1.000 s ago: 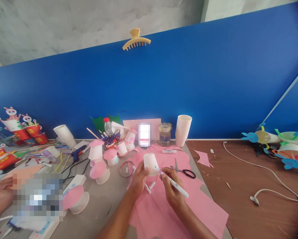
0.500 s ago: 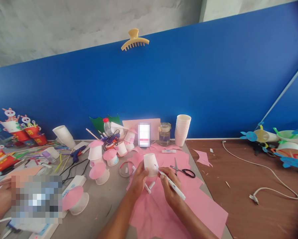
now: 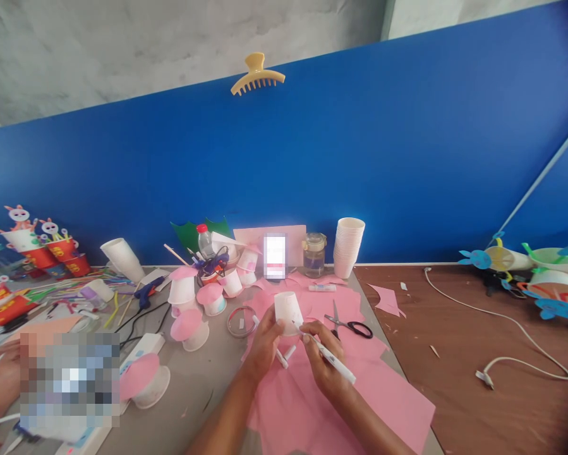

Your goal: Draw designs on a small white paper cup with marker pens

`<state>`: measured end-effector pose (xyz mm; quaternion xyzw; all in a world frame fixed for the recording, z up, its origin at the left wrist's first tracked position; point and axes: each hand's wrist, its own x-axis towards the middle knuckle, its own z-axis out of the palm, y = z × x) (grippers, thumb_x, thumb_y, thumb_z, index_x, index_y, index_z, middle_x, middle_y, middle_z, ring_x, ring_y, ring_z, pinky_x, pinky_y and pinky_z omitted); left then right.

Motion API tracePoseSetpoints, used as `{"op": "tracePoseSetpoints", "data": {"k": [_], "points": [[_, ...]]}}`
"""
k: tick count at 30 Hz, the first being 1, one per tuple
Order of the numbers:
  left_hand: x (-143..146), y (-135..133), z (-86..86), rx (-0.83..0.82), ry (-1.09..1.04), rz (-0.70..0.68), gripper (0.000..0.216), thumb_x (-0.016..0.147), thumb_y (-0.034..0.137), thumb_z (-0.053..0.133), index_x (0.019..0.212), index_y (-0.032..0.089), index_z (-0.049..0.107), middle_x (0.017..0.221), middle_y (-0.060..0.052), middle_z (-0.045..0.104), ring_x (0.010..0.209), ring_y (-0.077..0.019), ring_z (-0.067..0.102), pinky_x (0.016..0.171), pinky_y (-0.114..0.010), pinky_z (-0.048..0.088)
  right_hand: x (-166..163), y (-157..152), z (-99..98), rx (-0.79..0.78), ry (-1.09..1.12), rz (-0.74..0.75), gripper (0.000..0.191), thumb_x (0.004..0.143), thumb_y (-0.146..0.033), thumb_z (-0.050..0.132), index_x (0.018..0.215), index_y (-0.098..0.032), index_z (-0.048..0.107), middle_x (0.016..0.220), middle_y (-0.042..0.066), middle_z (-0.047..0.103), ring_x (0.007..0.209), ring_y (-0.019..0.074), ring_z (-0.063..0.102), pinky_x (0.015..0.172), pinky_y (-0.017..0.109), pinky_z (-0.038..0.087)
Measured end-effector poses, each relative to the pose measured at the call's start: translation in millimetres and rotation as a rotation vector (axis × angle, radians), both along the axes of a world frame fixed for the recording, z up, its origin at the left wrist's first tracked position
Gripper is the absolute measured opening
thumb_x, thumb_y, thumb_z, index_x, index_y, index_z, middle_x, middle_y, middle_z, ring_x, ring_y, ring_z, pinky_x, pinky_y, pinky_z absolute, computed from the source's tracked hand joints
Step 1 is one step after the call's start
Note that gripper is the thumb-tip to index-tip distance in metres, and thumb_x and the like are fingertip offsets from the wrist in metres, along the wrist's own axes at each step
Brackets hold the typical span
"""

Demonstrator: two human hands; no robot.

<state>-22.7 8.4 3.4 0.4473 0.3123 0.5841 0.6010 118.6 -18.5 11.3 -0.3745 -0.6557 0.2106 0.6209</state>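
Observation:
A white paper cup (image 3: 287,311), narrow end up, is gripped on its left side by my left hand (image 3: 265,344). My right hand (image 3: 322,355) is closed round a white marker pen (image 3: 337,364), whose tip is at the cup's lower right side. Any mark under the tip is too small to make out. Beneath both hands lie sheets of pink paper (image 3: 383,398). A small white pen cap or marker piece (image 3: 286,358) rests on the paper below the cup. Black-handled scissors (image 3: 352,326) lie open just right of my right hand.
A stack of white cups (image 3: 349,246) and a glass jar (image 3: 314,254) stand at the back. Cups with pink paper discs (image 3: 189,325), a tape ring (image 3: 241,321) and a glue gun (image 3: 148,292) lie left. A co-worker's hand (image 3: 2,373) shows far left; a white cable (image 3: 515,322) crosses the right table.
The marker tip has shifted slightly down and left along the cup's side, and my right hand has moved down a little with it. My left hand and the cup stay almost still.

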Motion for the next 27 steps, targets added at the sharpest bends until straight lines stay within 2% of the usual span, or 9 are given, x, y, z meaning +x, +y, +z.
{"op": "tracePoseSetpoints", "data": {"k": [27], "points": [[1.4,-1.6,4.4,-0.004,0.027,0.015,0.049,0.081,0.034,0.063,0.127,0.019,0.055,0.109,-0.011,0.065,0.103,-0.0274,0.058,0.086,-0.036,0.044,-0.2,0.5,-1.7,-0.016,-0.009,0.037,0.013,0.09,-0.019,0.045,0.09,-0.021,0.058,0.074,0.001,0.061,0.062,0.0141,0.057,0.057,0.025,0.045]]}}
